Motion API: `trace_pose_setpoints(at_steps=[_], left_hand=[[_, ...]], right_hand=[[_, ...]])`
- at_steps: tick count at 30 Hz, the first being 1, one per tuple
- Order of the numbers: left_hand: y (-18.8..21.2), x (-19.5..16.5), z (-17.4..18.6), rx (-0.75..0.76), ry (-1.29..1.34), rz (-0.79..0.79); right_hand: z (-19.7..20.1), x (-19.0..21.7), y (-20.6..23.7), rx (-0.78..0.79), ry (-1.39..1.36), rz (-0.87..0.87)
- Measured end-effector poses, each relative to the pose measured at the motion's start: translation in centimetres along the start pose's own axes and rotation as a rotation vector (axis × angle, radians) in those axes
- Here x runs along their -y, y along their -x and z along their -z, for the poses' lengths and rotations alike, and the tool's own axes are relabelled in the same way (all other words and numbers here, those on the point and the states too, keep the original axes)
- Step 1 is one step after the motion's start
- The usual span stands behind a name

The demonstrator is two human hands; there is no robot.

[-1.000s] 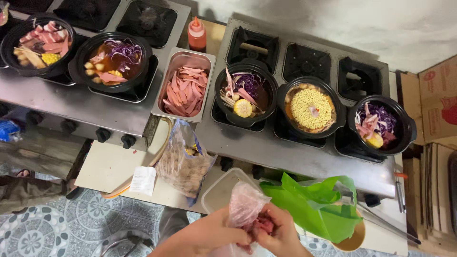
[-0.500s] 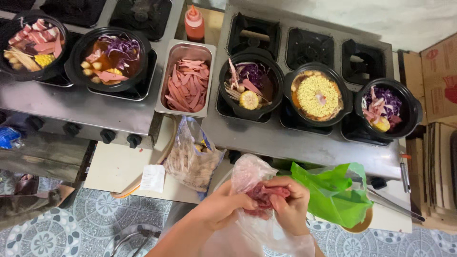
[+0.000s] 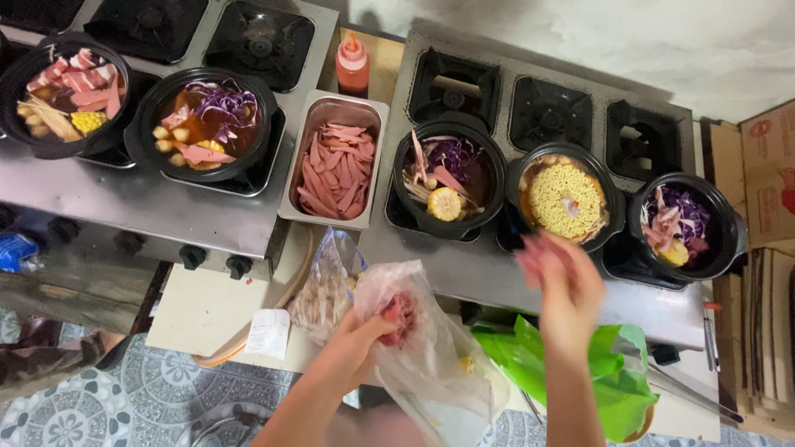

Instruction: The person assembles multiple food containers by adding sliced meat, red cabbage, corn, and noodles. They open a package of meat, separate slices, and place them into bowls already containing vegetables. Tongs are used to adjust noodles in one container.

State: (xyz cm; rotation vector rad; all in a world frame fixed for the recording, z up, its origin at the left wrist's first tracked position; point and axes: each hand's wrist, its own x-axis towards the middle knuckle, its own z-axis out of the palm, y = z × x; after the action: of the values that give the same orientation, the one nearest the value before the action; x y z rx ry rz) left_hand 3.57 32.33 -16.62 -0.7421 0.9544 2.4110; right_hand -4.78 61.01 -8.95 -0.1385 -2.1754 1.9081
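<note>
Left hand (image 3: 352, 352) gripping a clear plastic bag of raw meat (image 3: 414, 339) above the counter (image 3: 207, 310) edge, fingers pinching the film. Right hand (image 3: 567, 285) blurring near the black pot of noodles (image 3: 567, 199); cannot tell how its fingers are set.

Soft, even daylight, faint shadows; the right hand (image 3: 561, 285) is motion-blurred, the rest sharp

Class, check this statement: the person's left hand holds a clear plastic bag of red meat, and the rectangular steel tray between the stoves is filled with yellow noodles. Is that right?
Not quite. The head view shows the rectangular steel tray filled with pink sausage strips, not noodles. The left hand does hold the clear plastic bag of red meat.
</note>
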Motion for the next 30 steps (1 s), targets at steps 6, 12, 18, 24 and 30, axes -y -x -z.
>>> trace_pose_setpoints(at_steps=[6,12,18,24,30], left_hand=[[-0.5,-0.3,-0.1,-0.007,0.128,0.048],[0.6,-0.8,-0.6,0.037,0.002,-0.128],[1.3,-1.8,-2.4,0.066,-0.304,-0.24],[3.6,-2.1,-2.6,0.333,-0.52,-0.402],[5.8,-4.2,-2.0,0.409,-0.403,-0.301]], right_hand=[[-6.5,-2.1,-10.0,0.271,0.618,0.563],[-5.1,-0.4,-7.1,0.183,0.483,0.187],[-6.7,5.2,5.3,0.582,0.38,0.186],[-10.0,7.5,6.7,0.711,0.413,0.178],[-10.0,5.8,8.6,0.762,0.267,0.043]])
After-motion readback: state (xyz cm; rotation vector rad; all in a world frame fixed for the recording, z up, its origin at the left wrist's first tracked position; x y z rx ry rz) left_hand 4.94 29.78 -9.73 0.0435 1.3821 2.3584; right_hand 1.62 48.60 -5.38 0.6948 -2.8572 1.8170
